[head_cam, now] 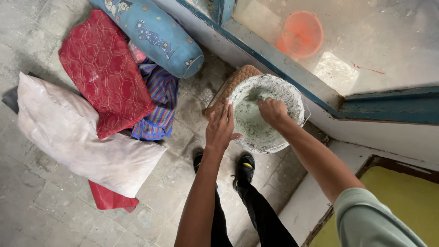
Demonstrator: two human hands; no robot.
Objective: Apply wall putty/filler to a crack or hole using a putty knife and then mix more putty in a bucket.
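Far left on the floor: white pillow [77,132], red quilted cushion [103,68], blue bolster [153,34]. Centre: left hand [220,126] open, fingers flat vs rim of white bucket [267,112]. Right hand [273,111] inside bucket, curled shut in grey-green paste [251,121]. Orange tub [300,33] top right, behind glass.

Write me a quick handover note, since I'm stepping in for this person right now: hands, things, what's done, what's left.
Left hand: open, flat on the near rim of the round, plaster-crusted grey bucket.
Right hand: closed, down inside the bucket in the pale grey-green paste; whether it grips anything cannot be told.
Bucket stands on the tiled floor beside the blue-framed window, against a brown woven mat.
Done: paste is in the bucket.
Left: not shown.
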